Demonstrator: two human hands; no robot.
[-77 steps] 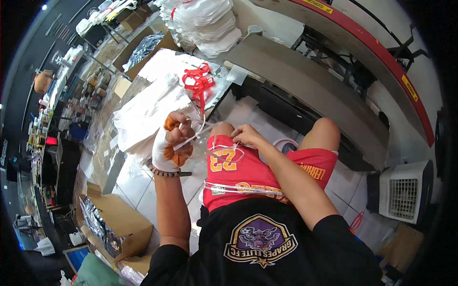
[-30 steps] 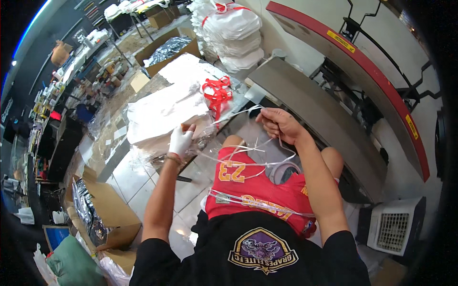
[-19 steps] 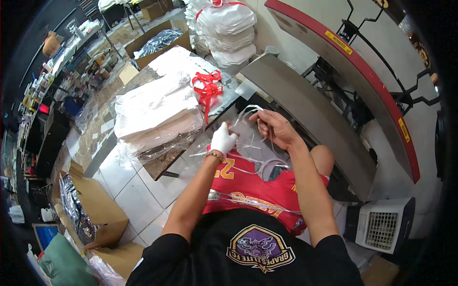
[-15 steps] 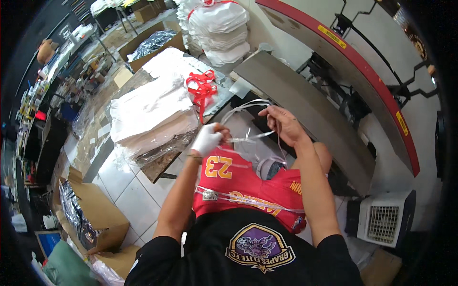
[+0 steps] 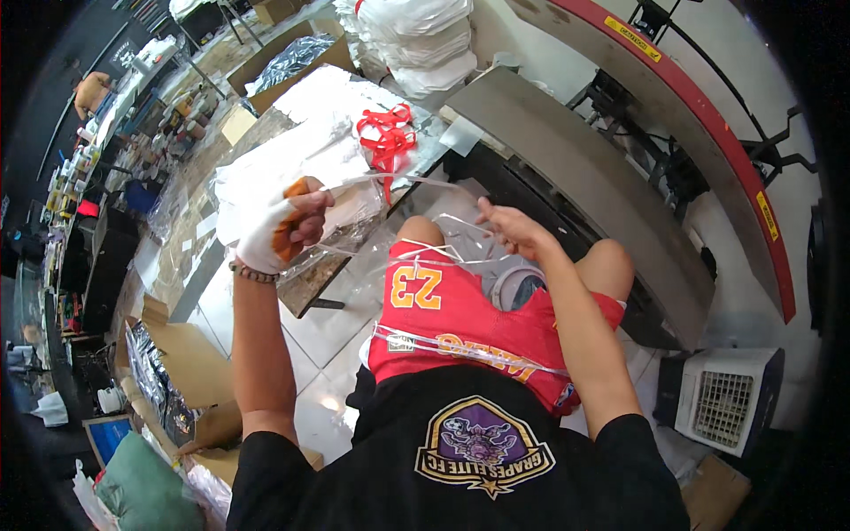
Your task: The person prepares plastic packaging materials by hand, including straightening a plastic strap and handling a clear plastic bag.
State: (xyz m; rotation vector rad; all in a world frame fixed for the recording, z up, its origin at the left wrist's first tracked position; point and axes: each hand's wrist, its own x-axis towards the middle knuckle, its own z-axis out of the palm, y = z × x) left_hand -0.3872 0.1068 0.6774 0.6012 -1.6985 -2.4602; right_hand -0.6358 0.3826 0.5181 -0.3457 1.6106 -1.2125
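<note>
The left hand [image 5: 282, 228] and right hand [image 5: 512, 232] each pinched an edge of the clear plastic bag [image 5: 416, 221] stretched between them, while the red jersey [image 5: 460, 327] below the grip lay unbagged.

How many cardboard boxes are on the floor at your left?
2 visible: one open cardboard box beside the left arm, another box lower down. More may be hidden.

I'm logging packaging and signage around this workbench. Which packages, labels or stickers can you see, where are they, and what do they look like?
Clear plastic bag: stretched between left hand and right hand, transparent, crinkled.
Stack of white bagged bundles: top centre, soft, white.
Cardboard boxes: floor at left, brown, open.
Yellow stickers: on the red press edge, upper right, small rectangles.
</note>
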